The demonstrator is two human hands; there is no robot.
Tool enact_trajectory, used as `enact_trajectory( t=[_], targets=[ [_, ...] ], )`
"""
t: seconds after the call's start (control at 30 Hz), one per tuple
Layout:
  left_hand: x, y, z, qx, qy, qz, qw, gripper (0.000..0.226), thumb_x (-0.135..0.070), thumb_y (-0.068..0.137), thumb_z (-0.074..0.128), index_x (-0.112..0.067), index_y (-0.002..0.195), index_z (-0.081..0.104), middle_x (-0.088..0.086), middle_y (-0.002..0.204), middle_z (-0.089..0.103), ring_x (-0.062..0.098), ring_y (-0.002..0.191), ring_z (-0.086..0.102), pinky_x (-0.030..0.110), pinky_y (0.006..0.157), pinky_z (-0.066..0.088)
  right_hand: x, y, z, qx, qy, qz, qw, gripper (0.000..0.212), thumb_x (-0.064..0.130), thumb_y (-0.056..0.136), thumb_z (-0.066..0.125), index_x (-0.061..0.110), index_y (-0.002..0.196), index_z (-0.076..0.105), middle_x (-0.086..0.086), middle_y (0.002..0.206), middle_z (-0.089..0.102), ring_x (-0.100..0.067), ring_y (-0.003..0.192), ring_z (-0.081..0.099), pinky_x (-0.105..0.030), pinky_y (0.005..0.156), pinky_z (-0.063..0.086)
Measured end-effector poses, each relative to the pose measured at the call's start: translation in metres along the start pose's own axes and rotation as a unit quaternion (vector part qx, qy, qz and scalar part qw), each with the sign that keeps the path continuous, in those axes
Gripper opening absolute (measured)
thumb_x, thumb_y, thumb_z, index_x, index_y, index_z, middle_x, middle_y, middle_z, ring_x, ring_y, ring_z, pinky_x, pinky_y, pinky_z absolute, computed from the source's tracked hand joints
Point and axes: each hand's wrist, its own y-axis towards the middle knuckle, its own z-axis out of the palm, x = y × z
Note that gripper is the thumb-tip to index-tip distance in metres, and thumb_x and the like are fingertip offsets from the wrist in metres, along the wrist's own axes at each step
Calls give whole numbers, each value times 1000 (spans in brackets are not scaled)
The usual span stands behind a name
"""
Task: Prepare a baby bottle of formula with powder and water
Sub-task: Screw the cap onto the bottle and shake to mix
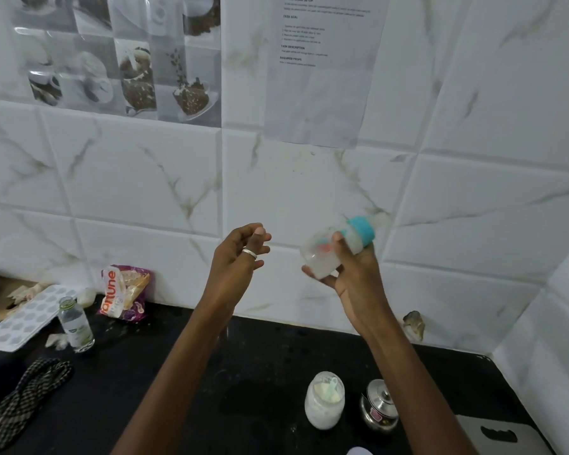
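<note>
Right hand held the baby bottle up in the air in front of the tiled wall, well above the counter. Grip was wrapped around the bottle's lower body, thumb across the front, fingers underneath. Bottle was tilted, teal collar pointing up and to the right, base toward lower left. Body was clear plastic, looked cloudy white inside, with a small red-orange print on the side. Outline was blurred, so fill level could not be read; part above the collar too smeared to make out.

Left hand was raised just beside it, apart from the bottle, holding nothing, fingers loosely curled, a silver ring on one finger.

On the dark counter below: an open jar of white powder with a pale scoop inside, and a small steel pot with lid just beside it on the right. Far left: a small clear bottle without cap, a purple snack packet leaning on the wall, a white ice tray, a checked cloth. A printed sheet was taped on the wall.
</note>
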Motion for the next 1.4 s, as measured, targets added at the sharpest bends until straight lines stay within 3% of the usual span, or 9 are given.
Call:
enact_trajectory(
  t=[0.23,0.4,0.53,0.67,0.8,0.93,1.1,1.23,1.4],
  targets=[
    [0,1,0,-2,-3,0,1000,23,-42,104,56,-30,120,66,-10,111,75,2,97,73,29,89,59,1,2,-5,-13,56,-3,998,68,33,85,76,21,145,47,-17,135,58,-36,123,64,-62,86,59],
    [-1,2,0,-8,-8,-3,1000,21,-41,104,56,-30,120,65,-11,109,75,5,99,73,29,88,60,-6,-2,-7,70,-96,15,993,56,36,85,79,29,133,53,-11,132,64,-34,126,62,-59,93,58],
    [0,2,3,0,-5,-3,1000,22,-40,104,57,-29,120,66,-10,111,76,3,97,73,32,91,60,-1,0,-2,3,46,-6,999,64,29,88,74,22,146,46,-16,135,59,-36,124,63,-64,90,57],
    [0,1,1,-3,-7,-3,1000,20,-40,104,56,-31,119,65,-9,111,75,4,98,73,33,93,60,-5,-1,-3,62,-82,16,995,65,43,75,81,31,133,52,-11,133,61,-33,126,62,-60,93,58],
    [1,0,-1,0,-8,-1,1000,20,-40,104,56,-31,119,66,-10,111,76,4,98,73,33,93,59,-2,4,-4,-5,65,-9,998,70,33,84,78,20,145,47,-18,136,58,-36,125,63,-64,90,57],
    [0,2,-2,-3,-6,-1,1000,19,-41,104,56,-32,118,65,-11,110,76,2,97,73,32,92,60,-9,1,-6,60,-89,17,994,63,37,81,83,30,135,51,-11,131,61,-34,126,62,-61,94,57],
    [1,1,-3,1,-8,1,1000,17,-40,104,56,-33,117,66,-11,109,76,2,96,73,31,91,59,-3,6,-8,-12,63,-21,998,69,29,87,76,17,147,46,-19,134,60,-36,123,65,-62,88,58],
    [1,2,-3,-2,-10,0,1000,17,-40,104,56,-33,116,66,-11,109,76,3,97,73,33,93,60,-8,2,-9,55,-92,13,994,63,39,80,82,26,134,52,-14,132,61,-35,126,62,-58,91,59],
    [2,1,0,1,-13,-4,1000,18,-39,104,57,-31,117,66,-11,109,76,3,96,73,36,94,60,-5,3,-6,-17,27,-18,999,71,34,83,79,20,145,47,-17,136,59,-34,123,64,-62,89,59]
  ],
)
